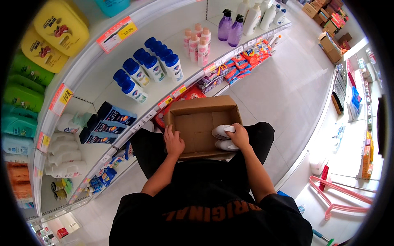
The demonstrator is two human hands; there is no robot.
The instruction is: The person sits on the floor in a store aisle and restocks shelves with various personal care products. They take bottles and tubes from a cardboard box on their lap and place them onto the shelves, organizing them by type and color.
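An open cardboard box (201,102) rests on my lap, between my knees. Inside it, on the right, are two white bottles, an upper one (220,131) and a lower one (226,145). My right hand (239,137) reaches over the box's right side, its fingers closed around the upper white bottle. The lower bottle lies just below those fingers. At the left side of the box, my left hand (174,141) grips the cardboard edge, fingers over the inside. The rest of the box shows bare brown cardboard.
A curved white shelf (164,88) wraps around my left and front. On it stand blue-capped white bottles (154,67), pink bottles (202,51), purple pump bottles (235,33) and dark blue bottles (108,123). Detergent bags (256,51) fill a lower shelf. Pink hangers (328,201) are at right.
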